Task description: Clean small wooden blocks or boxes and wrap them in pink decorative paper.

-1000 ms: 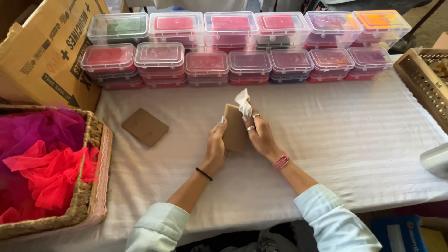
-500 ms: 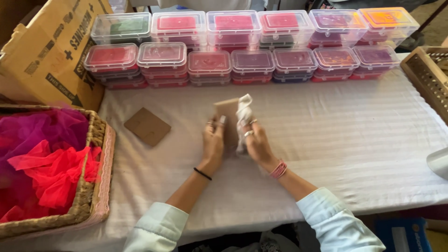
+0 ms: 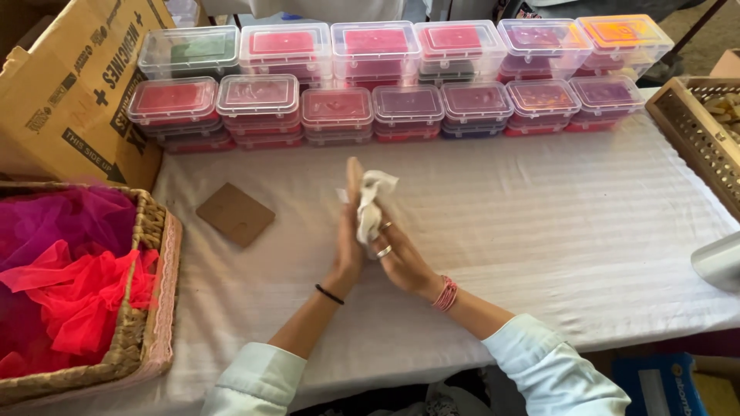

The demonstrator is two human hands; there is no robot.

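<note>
Left hand [image 3: 348,235] holds a brown card [image 3: 354,179] upright on edge above the table [image 3: 539,223]; right hand [image 3: 395,258] presses a white cloth [image 3: 370,204] against it. The thin card could bend or slip if the cloth pushes too hard.

Crumpled white cloth [image 3: 370,204] rubs a matt brown board [image 3: 354,179]; glossy plastic boxes [image 3: 337,108], ribbed white tablecloth [image 3: 539,223].

our left hand [image 3: 348,245] stands a brown card [image 3: 354,179] on edge while our right hand [image 3: 395,258] presses a white cloth [image 3: 370,202] against it.
</note>
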